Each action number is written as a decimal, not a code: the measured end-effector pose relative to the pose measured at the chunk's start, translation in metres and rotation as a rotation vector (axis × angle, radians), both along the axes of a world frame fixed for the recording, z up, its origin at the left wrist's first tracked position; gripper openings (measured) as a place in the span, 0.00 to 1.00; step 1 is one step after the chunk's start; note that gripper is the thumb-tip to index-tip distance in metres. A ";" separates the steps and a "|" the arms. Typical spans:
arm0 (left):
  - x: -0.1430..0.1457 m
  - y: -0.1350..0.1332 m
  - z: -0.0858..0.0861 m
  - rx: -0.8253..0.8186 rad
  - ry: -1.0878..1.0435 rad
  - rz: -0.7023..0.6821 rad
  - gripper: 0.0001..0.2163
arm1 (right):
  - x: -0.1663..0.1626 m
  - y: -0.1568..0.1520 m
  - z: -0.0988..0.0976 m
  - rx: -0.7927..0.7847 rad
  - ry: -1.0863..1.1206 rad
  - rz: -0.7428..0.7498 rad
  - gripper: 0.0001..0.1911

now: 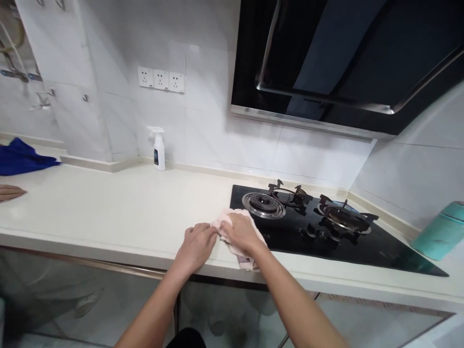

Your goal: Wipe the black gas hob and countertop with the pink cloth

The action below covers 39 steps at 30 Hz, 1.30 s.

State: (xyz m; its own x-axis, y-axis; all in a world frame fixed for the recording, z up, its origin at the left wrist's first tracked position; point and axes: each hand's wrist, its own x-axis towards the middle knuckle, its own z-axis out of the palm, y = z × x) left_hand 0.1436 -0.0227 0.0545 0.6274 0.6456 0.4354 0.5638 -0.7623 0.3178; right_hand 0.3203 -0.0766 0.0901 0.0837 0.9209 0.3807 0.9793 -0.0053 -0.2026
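Note:
A pale pink cloth point(243, 256) lies on the cream countertop point(119, 208) at the left edge of the black gas hob point(362, 246). My right hand point(239, 233) rests on top of the cloth with fingers curled over it. Just left of it, my left hand point(197, 244) pinches the cloth's left edge, fingers closed. Both hands sit close together near the counter's front edge.
A white spray bottle point(158, 149) stands by the back wall. A blue cloth point(20, 157) lies at far left, with another person's fingertips point(10, 192) on the counter below it. A teal canister point(442, 231) stands at right. The range hood point(344, 63) hangs above the hob.

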 end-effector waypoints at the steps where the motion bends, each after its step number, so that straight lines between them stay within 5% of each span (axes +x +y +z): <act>1: -0.001 0.003 -0.002 0.002 -0.012 0.002 0.15 | -0.011 -0.003 -0.002 0.015 -0.003 0.020 0.14; 6: -0.003 0.018 -0.008 0.003 -0.142 0.010 0.14 | -0.024 -0.035 -0.013 0.088 -0.025 0.097 0.12; 11: -0.002 0.015 -0.004 -0.032 -0.198 -0.010 0.12 | 0.012 -0.089 -0.014 0.135 0.036 0.163 0.07; 16: -0.001 0.004 0.002 -0.055 -0.169 0.010 0.11 | 0.083 -0.137 -0.022 0.149 0.234 -0.107 0.13; 21: 0.000 -0.002 0.004 -0.065 -0.145 -0.015 0.15 | 0.119 -0.154 -0.039 0.268 0.003 -0.379 0.21; 25: 0.001 -0.006 0.006 -0.105 -0.147 -0.007 0.19 | 0.082 -0.145 -0.038 0.183 -0.153 -0.370 0.17; 33: -0.005 0.005 0.005 -0.206 -0.244 0.014 0.23 | -0.055 -0.085 -0.023 0.163 -0.038 0.132 0.12; 39: -0.010 0.018 0.012 -0.282 -0.227 0.037 0.28 | -0.050 -0.072 -0.012 0.144 0.016 0.166 0.12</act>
